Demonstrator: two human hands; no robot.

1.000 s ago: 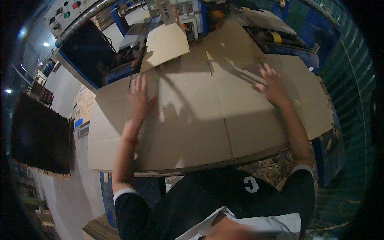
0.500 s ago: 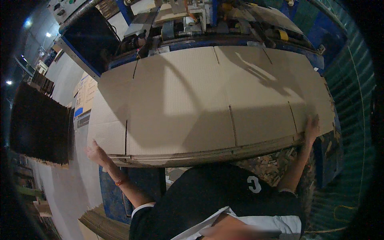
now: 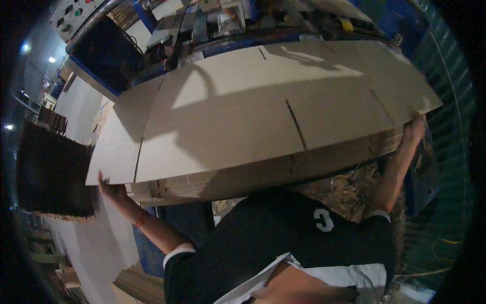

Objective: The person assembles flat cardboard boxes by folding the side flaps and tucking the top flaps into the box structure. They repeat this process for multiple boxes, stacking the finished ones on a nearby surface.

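Observation:
A wide slotted cardboard sheet [image 3: 238,111] is lifted at its near edge, tilted above a stack of like sheets [image 3: 217,185]. My left hand [image 3: 111,190] grips its near left corner, thumb on top and the other fingers hidden beneath. At the near right corner my right hand [image 3: 415,126] is closed on the same sheet, its fingers partly in shadow. The sheet's far edge lies close to the blue machine; whether it touches cannot be made out. Dark slots run in from the near edge.
A blue machine [image 3: 202,48] with rollers spans the far side, with a button panel [image 3: 71,17] at far left. Dark stacked board [image 3: 53,172] stands at left, more board [image 3: 144,286] lower left. Cardboard scraps [image 3: 354,190] lie below right; green corrugated sheeting [image 3: 450,167] borders the right.
The top sheet's near edge has risen off the stack, and more of the stack's front side shows. Both hands moved outward and up with the sheet's corners. The view has shifted slightly.

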